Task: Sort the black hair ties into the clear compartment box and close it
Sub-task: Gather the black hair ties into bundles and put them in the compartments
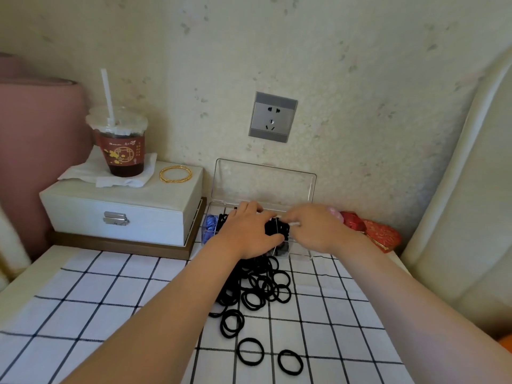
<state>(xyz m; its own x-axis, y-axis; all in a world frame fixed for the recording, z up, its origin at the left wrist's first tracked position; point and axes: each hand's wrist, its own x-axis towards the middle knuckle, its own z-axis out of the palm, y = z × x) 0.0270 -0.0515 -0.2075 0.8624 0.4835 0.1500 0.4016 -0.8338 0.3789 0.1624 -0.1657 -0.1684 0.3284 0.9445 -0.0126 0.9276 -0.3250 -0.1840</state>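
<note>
A clear compartment box stands against the wall with its lid [263,182] raised. Black hair ties fill part of it [281,231]; a blue item [209,225] lies in its left compartment. My left hand [246,234] lies over the box, fingers spread on the ties inside. My right hand [313,228] is at the box's right half, fingers curled and pinching a black tie over a compartment. A pile of loose black hair ties [259,289] lies on the checked cloth in front of the box, with single ties [250,351] nearer me.
A white jewellery case [122,209] on a wooden tray stands left, carrying a drink cup with straw [120,142] and gold bangles [176,173]. Red fabric pouches [379,234] lie right of the box. A wall socket [273,116] is above. A cream headboard [457,189] rises right.
</note>
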